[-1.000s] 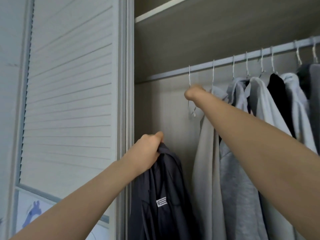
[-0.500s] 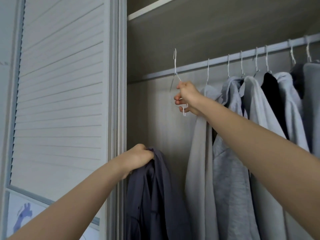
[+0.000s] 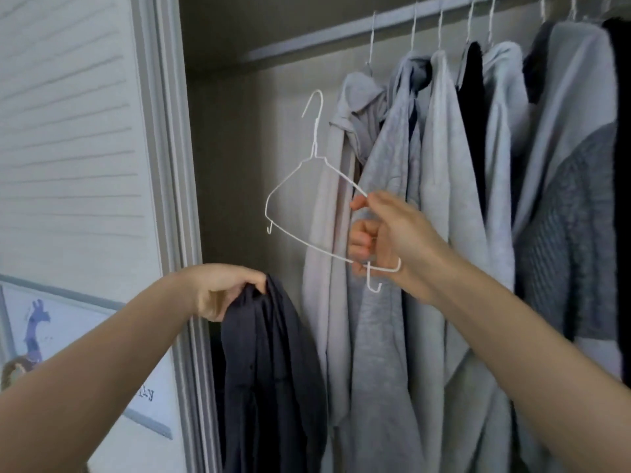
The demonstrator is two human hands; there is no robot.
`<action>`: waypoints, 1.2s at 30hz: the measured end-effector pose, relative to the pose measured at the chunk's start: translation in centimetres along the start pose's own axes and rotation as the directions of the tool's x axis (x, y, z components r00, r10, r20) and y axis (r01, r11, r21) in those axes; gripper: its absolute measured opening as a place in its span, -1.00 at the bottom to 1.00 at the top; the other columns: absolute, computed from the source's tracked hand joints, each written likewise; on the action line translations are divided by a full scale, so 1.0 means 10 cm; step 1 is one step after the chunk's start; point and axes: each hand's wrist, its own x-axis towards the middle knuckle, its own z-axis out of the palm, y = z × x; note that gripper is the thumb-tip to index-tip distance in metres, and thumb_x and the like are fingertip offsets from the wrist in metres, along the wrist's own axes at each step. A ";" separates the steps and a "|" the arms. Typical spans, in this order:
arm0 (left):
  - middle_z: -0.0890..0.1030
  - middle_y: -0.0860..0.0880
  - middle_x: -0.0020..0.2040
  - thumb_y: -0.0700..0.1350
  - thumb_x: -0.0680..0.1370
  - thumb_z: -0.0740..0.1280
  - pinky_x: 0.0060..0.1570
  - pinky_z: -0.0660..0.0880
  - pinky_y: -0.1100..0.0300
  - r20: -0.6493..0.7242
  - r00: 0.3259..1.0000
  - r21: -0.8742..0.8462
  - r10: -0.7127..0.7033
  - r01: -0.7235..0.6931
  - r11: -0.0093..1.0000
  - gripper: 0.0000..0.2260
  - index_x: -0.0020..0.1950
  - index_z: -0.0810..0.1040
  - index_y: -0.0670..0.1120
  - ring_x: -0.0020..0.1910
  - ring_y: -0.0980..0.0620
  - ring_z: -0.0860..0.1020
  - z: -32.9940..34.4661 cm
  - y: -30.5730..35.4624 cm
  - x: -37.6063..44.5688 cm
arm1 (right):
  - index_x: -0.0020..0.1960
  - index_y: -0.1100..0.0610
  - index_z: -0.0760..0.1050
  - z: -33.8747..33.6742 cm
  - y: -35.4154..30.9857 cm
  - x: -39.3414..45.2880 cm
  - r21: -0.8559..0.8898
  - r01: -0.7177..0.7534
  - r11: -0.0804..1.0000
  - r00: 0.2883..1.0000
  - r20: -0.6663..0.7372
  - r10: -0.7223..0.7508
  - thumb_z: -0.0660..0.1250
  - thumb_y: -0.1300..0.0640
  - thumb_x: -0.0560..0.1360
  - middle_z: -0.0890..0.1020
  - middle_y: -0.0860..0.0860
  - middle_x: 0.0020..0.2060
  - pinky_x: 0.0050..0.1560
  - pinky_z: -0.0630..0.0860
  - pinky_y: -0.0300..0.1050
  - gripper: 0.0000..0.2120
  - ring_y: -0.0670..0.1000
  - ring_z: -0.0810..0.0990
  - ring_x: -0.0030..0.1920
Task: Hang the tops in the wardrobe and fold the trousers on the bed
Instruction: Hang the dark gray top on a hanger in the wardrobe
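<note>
My right hand [image 3: 386,237] grips a bare white wire hanger [image 3: 309,196] by its right shoulder, holding it free in the air below the wardrobe rail [image 3: 341,29], tilted, hook pointing up. My left hand [image 3: 222,291] is closed on the top of a dark navy top [image 3: 269,377], which hangs limp from it at the wardrobe's left side. Hanger and dark top are apart, the hanger above and to the right.
Several grey, pale and black tops [image 3: 444,199] hang on wire hangers along the rail, filling the right side. The white louvred wardrobe door [image 3: 78,131] stands at the left, with a picture panel [image 3: 51,343] low on it. A gap lies between door frame and hung clothes.
My right hand lifted the empty hanger off the rail and brought it down and toward me. My left hand kept hold of the dark top and barely moved.
</note>
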 end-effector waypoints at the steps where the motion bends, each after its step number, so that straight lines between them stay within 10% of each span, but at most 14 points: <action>1: 0.68 -0.23 -0.18 -0.20 0.49 0.22 -0.30 0.63 0.10 -0.025 1.000 -0.058 -0.009 0.007 0.998 -0.79 -0.07 0.61 -0.26 -0.31 -0.12 0.66 0.06 -0.05 0.01 | -0.02 0.10 0.35 -0.07 0.01 -0.12 -0.006 -0.011 1.000 1.000 0.006 0.011 0.02 0.06 0.66 0.35 0.02 -0.53 -0.40 0.32 -0.15 -0.80 -0.01 0.33 -0.53; 15: 0.56 -0.12 -0.51 -0.12 0.53 0.23 -0.27 0.47 0.10 -0.450 0.885 -0.337 -0.123 -0.041 0.940 -0.81 -0.25 0.48 -0.17 -0.41 -0.12 0.53 0.48 -0.80 0.11 | -0.03 0.14 0.45 -0.88 -0.10 -1.57 -0.050 -0.203 0.978 0.979 -0.036 0.201 0.09 0.09 0.61 0.16 0.00 -0.53 -0.25 0.38 -0.01 -0.80 -0.06 0.12 -0.60; 21: 0.65 -0.21 -0.01 -0.20 0.45 0.43 0.01 0.57 -0.02 -0.602 0.795 -0.174 0.072 -0.219 0.960 -0.78 0.05 0.59 -0.24 -0.13 -0.16 0.61 0.64 -0.90 0.18 | -0.07 0.15 0.47 -1.06 0.08 -1.88 -0.139 -0.292 0.946 0.956 -0.013 0.293 0.13 0.07 0.58 0.06 0.00 -0.49 -0.33 0.39 -0.09 -0.79 -0.11 0.05 -0.53; 28: 0.70 -0.18 -0.14 -0.29 0.49 0.39 -0.07 0.58 0.09 -0.422 0.829 0.141 0.366 -0.339 0.930 -0.91 -0.09 0.69 -0.19 -0.17 -0.11 0.65 1.05 -0.69 -0.04 | -0.04 0.15 0.47 -1.15 0.39 -1.93 -0.092 -0.334 0.938 0.938 0.068 0.341 0.11 0.06 0.61 0.03 0.01 -0.46 -0.30 0.39 -0.06 -0.78 -0.09 0.03 -0.52; 36: 0.67 -0.12 -0.18 -0.23 0.53 0.34 -0.09 0.55 0.13 -0.216 0.854 0.118 0.473 -0.458 0.881 -0.89 -0.12 0.67 -0.14 -0.20 -0.03 0.64 1.24 -0.45 -0.32 | -0.04 0.21 0.45 -1.05 0.87 -1.90 0.042 -0.266 0.963 0.955 0.148 0.257 0.13 0.09 0.58 0.16 0.05 -0.52 -0.31 0.39 -0.07 -0.79 -0.05 0.14 -0.53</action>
